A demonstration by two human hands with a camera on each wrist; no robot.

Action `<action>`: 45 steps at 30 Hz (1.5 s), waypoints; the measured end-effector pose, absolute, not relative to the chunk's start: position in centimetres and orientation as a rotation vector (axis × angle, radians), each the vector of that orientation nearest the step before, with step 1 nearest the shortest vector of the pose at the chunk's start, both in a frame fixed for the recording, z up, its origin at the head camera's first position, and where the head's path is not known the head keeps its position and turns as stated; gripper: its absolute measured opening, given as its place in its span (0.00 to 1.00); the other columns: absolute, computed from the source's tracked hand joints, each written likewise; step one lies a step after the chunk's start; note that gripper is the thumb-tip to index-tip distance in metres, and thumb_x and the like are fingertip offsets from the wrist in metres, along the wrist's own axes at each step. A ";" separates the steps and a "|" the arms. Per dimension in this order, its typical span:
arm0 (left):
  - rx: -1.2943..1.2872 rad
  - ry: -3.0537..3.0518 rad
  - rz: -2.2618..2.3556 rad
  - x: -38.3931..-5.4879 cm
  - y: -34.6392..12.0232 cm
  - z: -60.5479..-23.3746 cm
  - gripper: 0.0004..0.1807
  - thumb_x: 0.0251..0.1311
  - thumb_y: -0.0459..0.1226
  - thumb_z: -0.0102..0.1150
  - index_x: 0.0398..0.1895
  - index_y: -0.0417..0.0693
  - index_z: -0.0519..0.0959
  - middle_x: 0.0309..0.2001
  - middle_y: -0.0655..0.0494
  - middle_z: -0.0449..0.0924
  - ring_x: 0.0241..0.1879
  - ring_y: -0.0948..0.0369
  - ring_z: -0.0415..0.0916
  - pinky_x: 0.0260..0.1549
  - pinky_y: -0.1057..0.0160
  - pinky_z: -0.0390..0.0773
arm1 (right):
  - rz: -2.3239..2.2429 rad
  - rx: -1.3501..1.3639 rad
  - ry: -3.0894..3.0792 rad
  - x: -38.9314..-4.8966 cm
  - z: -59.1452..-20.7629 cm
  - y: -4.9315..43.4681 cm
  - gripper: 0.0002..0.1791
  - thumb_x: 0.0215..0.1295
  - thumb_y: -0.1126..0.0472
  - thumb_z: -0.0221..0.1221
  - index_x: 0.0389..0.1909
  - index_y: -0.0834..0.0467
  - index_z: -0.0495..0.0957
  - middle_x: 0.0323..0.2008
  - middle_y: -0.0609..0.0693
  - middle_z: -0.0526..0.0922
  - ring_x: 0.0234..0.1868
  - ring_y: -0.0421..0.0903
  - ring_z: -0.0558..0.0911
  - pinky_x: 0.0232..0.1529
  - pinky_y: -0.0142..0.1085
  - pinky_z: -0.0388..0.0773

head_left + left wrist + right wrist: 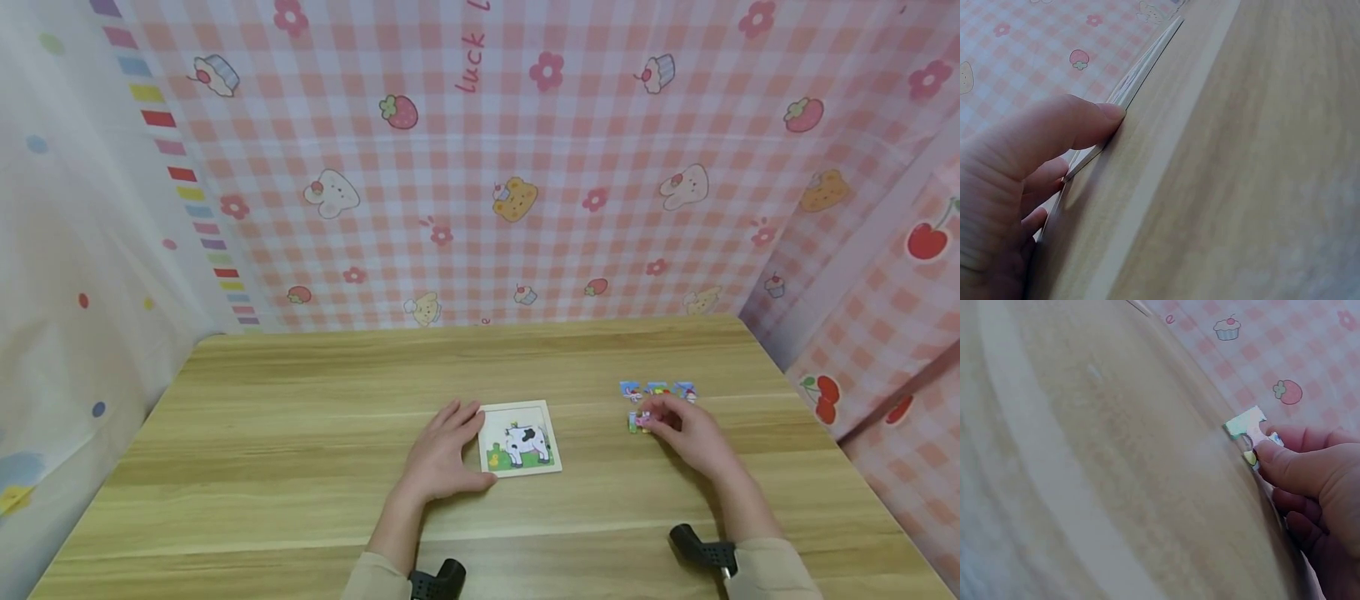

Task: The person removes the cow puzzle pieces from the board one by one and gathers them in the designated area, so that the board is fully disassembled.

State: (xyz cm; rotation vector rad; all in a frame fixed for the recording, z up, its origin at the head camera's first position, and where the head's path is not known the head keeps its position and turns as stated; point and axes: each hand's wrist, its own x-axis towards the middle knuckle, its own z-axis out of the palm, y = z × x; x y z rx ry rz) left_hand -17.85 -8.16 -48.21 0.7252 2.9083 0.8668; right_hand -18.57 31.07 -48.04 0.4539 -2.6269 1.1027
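A square wooden puzzle board with a cow picture lies near the middle of the table. My left hand holds its left side, with the thumb at the near corner and the fingers along the left edge. The left wrist view shows the thumb pressed against the board's thin rim. Further right, my right hand pinches a small colourful puzzle piece between thumb and index finger. In the right wrist view the piece shows green, pink and yellow parts, and fingertips cover some of it.
Three loose puzzle pieces, mostly blue, lie in a row just beyond the right hand; the leftmost piece is nearest the board. The wooden table ends at a pink checked curtain behind. More curtains hang at both sides.
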 end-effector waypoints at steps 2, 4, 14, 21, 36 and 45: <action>0.727 2.909 0.863 -17.9 -8.1 -48.2 0.51 0.40 0.54 0.72 0.70 0.42 0.69 0.74 0.53 0.61 0.75 0.48 0.48 0.70 0.47 0.53 | 1.076 0.474 -2.618 -18.7 -48.2 31.1 0.10 0.58 0.75 0.66 0.39 0.61 0.81 0.27 0.43 0.78 0.28 0.34 0.73 0.28 0.30 0.72; 0.729 2.911 0.860 -17.9 -8.1 -48.2 0.51 0.40 0.54 0.72 0.70 0.42 0.69 0.74 0.52 0.61 0.75 0.48 0.48 0.70 0.47 0.53 | 1.050 0.499 -2.602 -18.8 -48.3 31.1 0.10 0.57 0.75 0.66 0.39 0.61 0.82 0.27 0.43 0.79 0.27 0.34 0.73 0.27 0.30 0.73; 0.716 2.904 0.877 -17.9 -8.1 -48.2 0.51 0.39 0.53 0.73 0.70 0.42 0.69 0.74 0.52 0.61 0.75 0.48 0.48 0.70 0.47 0.53 | 0.877 0.484 -2.580 -19.1 -48.1 31.3 0.09 0.55 0.72 0.69 0.37 0.61 0.85 0.28 0.45 0.81 0.29 0.36 0.73 0.29 0.33 0.72; 0.719 2.905 0.886 -17.9 -8.1 -48.2 0.51 0.39 0.53 0.73 0.70 0.42 0.69 0.74 0.52 0.61 0.75 0.47 0.48 0.70 0.46 0.52 | 0.869 0.486 -2.581 -19.3 -48.0 31.3 0.08 0.54 0.72 0.69 0.35 0.59 0.86 0.30 0.45 0.83 0.30 0.36 0.74 0.31 0.33 0.72; 0.722 2.912 0.881 -17.9 -8.2 -48.3 0.51 0.39 0.53 0.73 0.70 0.42 0.69 0.74 0.52 0.61 0.75 0.47 0.48 0.70 0.46 0.52 | 0.851 0.413 -2.608 -19.4 -48.0 31.1 0.08 0.56 0.71 0.69 0.36 0.60 0.86 0.30 0.46 0.81 0.31 0.39 0.74 0.32 0.34 0.73; 0.736 2.914 0.872 -17.9 -8.1 -48.2 0.51 0.39 0.54 0.73 0.70 0.41 0.70 0.73 0.52 0.62 0.75 0.47 0.49 0.70 0.46 0.53 | 1.046 0.308 -2.618 -18.9 -48.0 31.7 0.08 0.67 0.69 0.61 0.45 0.63 0.84 0.40 0.55 0.85 0.38 0.39 0.78 0.38 0.27 0.74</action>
